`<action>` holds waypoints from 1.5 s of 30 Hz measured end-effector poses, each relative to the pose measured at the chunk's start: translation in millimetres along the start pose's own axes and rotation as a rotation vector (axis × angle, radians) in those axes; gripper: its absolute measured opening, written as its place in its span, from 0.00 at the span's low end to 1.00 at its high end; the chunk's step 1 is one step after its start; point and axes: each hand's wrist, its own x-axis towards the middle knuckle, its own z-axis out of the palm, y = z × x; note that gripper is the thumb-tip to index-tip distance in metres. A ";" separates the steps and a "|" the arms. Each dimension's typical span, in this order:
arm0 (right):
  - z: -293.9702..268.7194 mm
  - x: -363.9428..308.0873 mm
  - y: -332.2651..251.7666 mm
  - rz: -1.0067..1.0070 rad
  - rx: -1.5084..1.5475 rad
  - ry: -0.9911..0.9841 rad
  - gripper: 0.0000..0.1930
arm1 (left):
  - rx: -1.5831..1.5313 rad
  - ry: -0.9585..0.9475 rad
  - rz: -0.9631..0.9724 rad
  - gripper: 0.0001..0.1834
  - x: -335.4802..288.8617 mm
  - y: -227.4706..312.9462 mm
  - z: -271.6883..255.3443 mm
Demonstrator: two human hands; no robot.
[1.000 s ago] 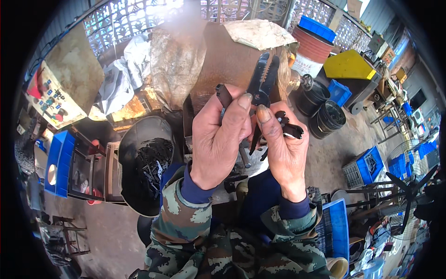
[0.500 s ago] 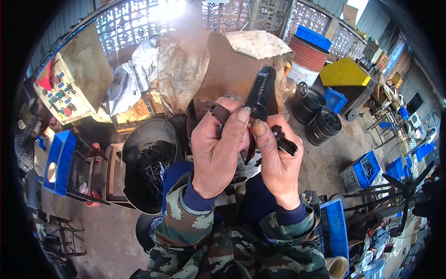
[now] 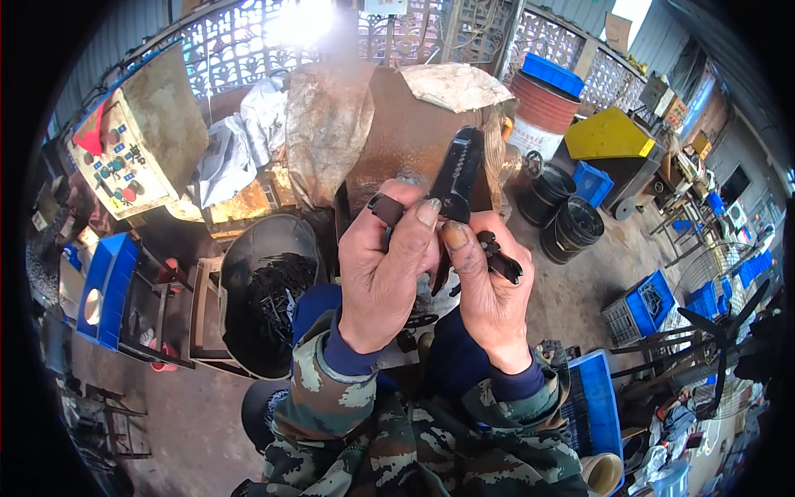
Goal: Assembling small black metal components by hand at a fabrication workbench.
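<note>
Both hands meet in front of me around a black wire stripper (image 3: 460,166), its notched head pointing up and away. My left hand (image 3: 385,277) is closed, with the thumb pressed near the tool's pivot. A dark flat metal end (image 3: 387,209) sticks out past its index finger. Closed on the other side, my right hand (image 3: 497,298) has its thumb just below the pivot. From its fingers juts a dark metal piece (image 3: 503,263); whether it joins the tool, I cannot tell. The palms and curled fingers hide the lower part.
Left of my knees stands a black tub (image 3: 240,323) of dark metal parts. A blue tray (image 3: 108,290) is farther left. Ahead is a rusty brown surface (image 3: 393,124) with sacking. Black buckets (image 3: 571,232), a blue crate (image 3: 650,302) and a fan (image 3: 725,327) are at right.
The wire stripper's head has shifted slightly down and its pivot shows more between the thumbs. My right hand has moved slightly left. The view has tilted a little.
</note>
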 end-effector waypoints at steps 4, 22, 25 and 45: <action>-0.2 -2.7 0.6 0.009 0.022 -0.005 0.08 | -0.001 0.002 -0.012 0.08 -1.9 -4.4 -1.7; 1.1 -4.1 55.3 0.145 0.005 -0.055 0.09 | -0.001 0.047 -0.112 0.08 7.9 -56.5 -27.0; 5.6 -3.4 70.4 0.205 0.028 -0.058 0.10 | 0.017 0.078 -0.146 0.08 11.2 -67.1 -34.7; 44.0 -35.1 178.6 0.172 -0.607 -0.121 0.20 | 0.247 0.609 -0.609 0.31 7.8 -173.0 -92.1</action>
